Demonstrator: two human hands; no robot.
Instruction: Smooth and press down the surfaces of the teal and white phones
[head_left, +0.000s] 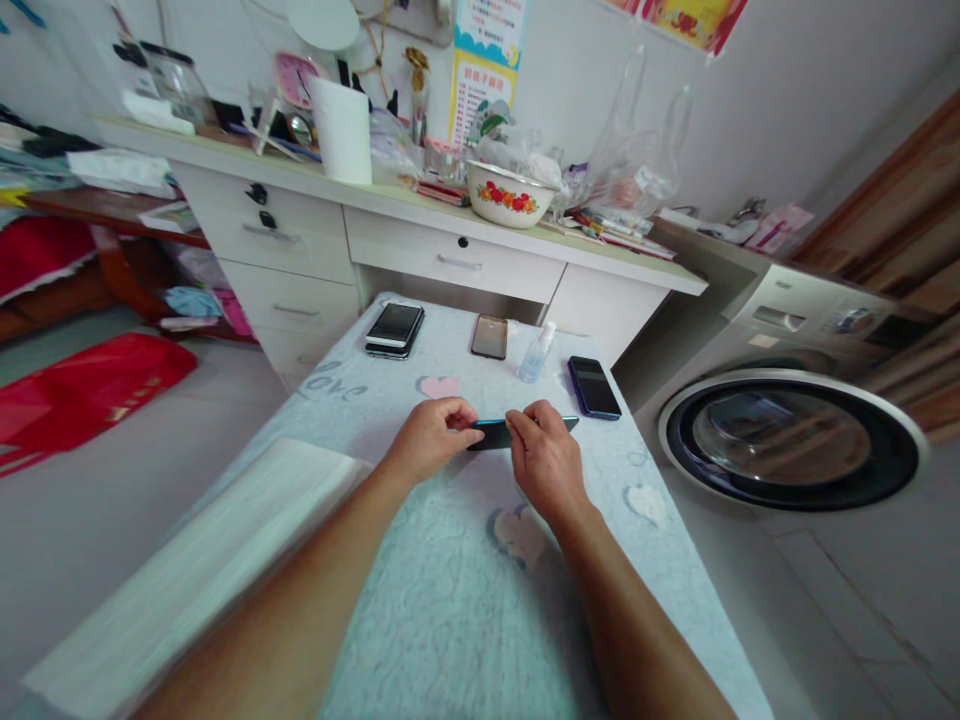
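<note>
A dark phone [493, 435] with a bluish edge lies sideways between my two hands, just above or on the patterned cloth. My left hand [437, 432] pinches its left end between thumb and fingers. The closed fingers of my right hand [545, 450] grip its upper edge right of the middle, and its right end sticks out past them. Beyond the hands stand a clear spray bottle [536, 355] and a brownish phone case [490, 337]. Another dark phone [594, 387] lies to the right. Stacked phones [395, 328] are at the far left of the table.
The cloth-covered table [420, 600] has a folded white cloth [202, 570] along its left side. Behind it is a desk [405, 205] with a flowered bowl [512, 197] and a paper roll [341, 132]. At right, a washing machine [765, 310] has its round door open.
</note>
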